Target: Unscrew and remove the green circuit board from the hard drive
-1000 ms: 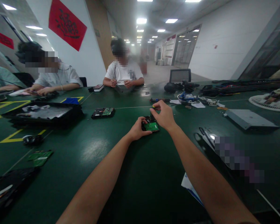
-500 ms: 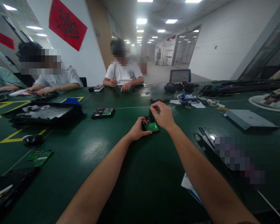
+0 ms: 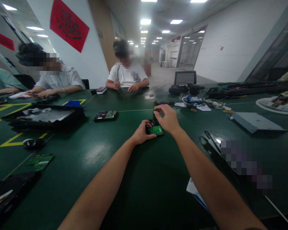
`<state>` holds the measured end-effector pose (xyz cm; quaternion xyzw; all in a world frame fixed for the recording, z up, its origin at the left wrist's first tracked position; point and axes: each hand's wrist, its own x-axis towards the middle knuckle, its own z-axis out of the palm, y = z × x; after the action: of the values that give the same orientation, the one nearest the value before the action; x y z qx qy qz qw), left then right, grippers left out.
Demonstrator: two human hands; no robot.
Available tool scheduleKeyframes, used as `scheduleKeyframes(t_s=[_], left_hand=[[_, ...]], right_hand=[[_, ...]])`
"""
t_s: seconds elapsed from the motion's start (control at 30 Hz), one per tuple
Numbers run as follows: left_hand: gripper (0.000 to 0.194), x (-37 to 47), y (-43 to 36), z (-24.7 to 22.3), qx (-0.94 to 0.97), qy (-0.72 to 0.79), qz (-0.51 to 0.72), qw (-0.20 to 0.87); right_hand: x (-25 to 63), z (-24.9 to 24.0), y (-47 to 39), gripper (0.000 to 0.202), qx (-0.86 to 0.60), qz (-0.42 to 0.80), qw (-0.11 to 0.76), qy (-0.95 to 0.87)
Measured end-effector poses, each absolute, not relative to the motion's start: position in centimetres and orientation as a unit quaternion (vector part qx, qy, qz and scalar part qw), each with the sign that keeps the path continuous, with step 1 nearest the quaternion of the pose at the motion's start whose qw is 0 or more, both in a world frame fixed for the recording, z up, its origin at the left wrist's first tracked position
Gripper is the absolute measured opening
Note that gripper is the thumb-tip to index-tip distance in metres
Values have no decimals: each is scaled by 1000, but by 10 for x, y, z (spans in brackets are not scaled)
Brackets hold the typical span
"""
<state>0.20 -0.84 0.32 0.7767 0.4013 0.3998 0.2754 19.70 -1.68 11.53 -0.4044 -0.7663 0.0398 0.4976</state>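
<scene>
A hard drive (image 3: 156, 130) lies on the green table with its green circuit board facing up. My left hand (image 3: 141, 133) grips its left side, thumb along the near edge and fingers at the far side. Above the drive, a short dark screwdriver (image 3: 155, 117) stands upright, its top between the thumb and fingertips of my right hand (image 3: 168, 119). Its tip is too small to make out. A second hard drive (image 3: 106, 115) rests to the left, out of reach of both hands.
Left are a black tray (image 3: 45, 115), a loose green circuit board (image 3: 42, 162) and a black casing (image 3: 9, 195). Behind my right hand lies a long-handled tool (image 3: 164, 103). A grey metal box (image 3: 259, 122) and cable coils (image 3: 193, 100) sit right. Across the table, people are seated.
My right fingers have shifted very slightly at the top of the screwdriver. My left hand and the hard drive stay in place.
</scene>
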Motion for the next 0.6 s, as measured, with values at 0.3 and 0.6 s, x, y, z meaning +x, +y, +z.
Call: scheduleKeyframes(t_s=[0.3, 0.6], left_hand=[[89, 2, -8, 4, 778, 402, 395, 279], [90, 2, -10, 6, 776, 405, 394, 280]], right_hand=[[198, 115, -17, 12, -417, 51, 500, -757], [198, 114, -16, 11, -424, 45, 510, -747]])
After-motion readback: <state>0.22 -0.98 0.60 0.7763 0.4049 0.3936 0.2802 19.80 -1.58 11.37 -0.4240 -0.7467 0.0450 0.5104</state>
